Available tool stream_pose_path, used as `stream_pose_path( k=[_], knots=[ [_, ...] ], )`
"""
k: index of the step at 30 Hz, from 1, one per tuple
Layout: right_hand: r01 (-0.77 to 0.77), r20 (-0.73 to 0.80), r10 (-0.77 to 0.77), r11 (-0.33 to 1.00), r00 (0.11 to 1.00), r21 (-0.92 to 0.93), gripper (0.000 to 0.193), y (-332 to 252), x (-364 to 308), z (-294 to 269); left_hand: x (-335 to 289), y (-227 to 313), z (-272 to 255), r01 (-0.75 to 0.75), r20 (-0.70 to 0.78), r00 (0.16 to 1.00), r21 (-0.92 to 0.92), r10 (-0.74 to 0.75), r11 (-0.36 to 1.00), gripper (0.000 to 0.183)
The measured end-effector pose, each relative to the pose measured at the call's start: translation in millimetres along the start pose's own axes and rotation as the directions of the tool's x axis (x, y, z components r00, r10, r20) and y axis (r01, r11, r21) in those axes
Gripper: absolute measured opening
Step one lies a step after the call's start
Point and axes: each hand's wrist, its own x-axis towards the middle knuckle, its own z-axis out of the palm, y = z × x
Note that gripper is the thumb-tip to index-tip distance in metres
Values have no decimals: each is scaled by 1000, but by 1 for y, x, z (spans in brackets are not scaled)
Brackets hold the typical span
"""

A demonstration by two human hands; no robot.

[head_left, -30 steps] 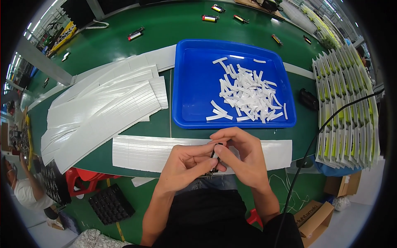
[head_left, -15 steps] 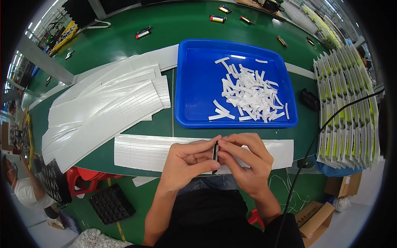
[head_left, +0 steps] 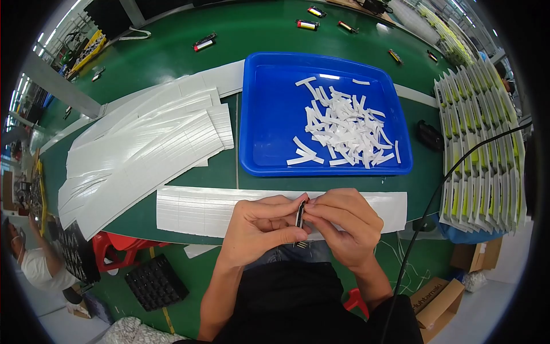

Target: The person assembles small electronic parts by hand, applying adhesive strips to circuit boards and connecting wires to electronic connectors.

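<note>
Between my hands, upright over the near edge of the table, is a small thin black part [head_left: 299,214] with a pale strip along it and metal pins at its lower end. My left hand [head_left: 252,228] pinches it from the left, thumb low and fingertips at its top. From the right, my right hand [head_left: 348,225] presses thumb and fingertips against its upper part. Fingers cover much of it, so its exact kind is unclear. Under my hands lies a white sheet of strips [head_left: 195,211]. Just beyond stands a blue tray [head_left: 272,170] with a pile of white strips [head_left: 346,126].
Stacked white sheets [head_left: 143,155] lie at the left. A rack of white and yellow-green pieces [head_left: 480,155] stands at the right, crossed by a black cable [head_left: 431,206]. Small wrapped cylindrical packs [head_left: 307,24] lie on the far green surface. Another person [head_left: 43,261] is at the far left.
The black part has tilted slightly and its pins show more. My right hand has shifted a little rightward. The packs on the far green surface have moved slightly right.
</note>
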Motion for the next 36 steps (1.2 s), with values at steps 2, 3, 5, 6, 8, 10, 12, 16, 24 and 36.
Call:
stream_pose_path(
  k=[2, 3, 5, 6, 8, 10, 12, 16, 24, 36],
  knots=[
    [18, 22, -18, 1000, 1000, 5, 27, -1, 1, -3, 1, 3, 0, 4, 33, 999, 15, -4, 1000, 49],
    [38, 44, -39, 999, 998, 12, 27, -1, 2, -5, 1, 2, 1, 6, 36, 999, 15, -6, 1000, 49],
    [-26, 61, 21, 996, 998, 88, 25, -1, 1, -6, 0, 2, 2, -12, 30, 999, 4, 12, 1000, 50],
    [-91, 82, 79, 983, 994, 160, 24, -1, 1, -6, -1, 3, 2, -12, 28, 1000, 7, 12, 1000, 50],
    [-107, 83, 93, 977, 992, 186, 22, -2, 0, -7, -1, 4, 1, -2, 49, 999, 10, 1, 1000, 50],
    [-124, 84, 109, 970, 990, 210, 21, -2, 0, -7, -1, 3, 2, -8, 42, 999, 8, 8, 1000, 50],
    [-235, 115, 209, 924, 971, 301, 20, -3, 0, -7, -2, 3, 2, -14, 36, 999, 4, 14, 1000, 50],
    [-233, 121, 204, 916, 971, 327, 19, -2, 0, -7, -2, 6, 2, -10, 53, 999, -3, 10, 1000, 49],
    [-263, 195, 210, 915, 958, 307, 19, -2, 3, -12, 0, 6, 1, 6, 71, 997, 21, -8, 1000, 47],
    [-150, 269, 107, 978, 957, 145, 22, -6, 8, -19, -3, 4, 1, 5, 87, 996, 127, -16, 992, 44]
  ],
)
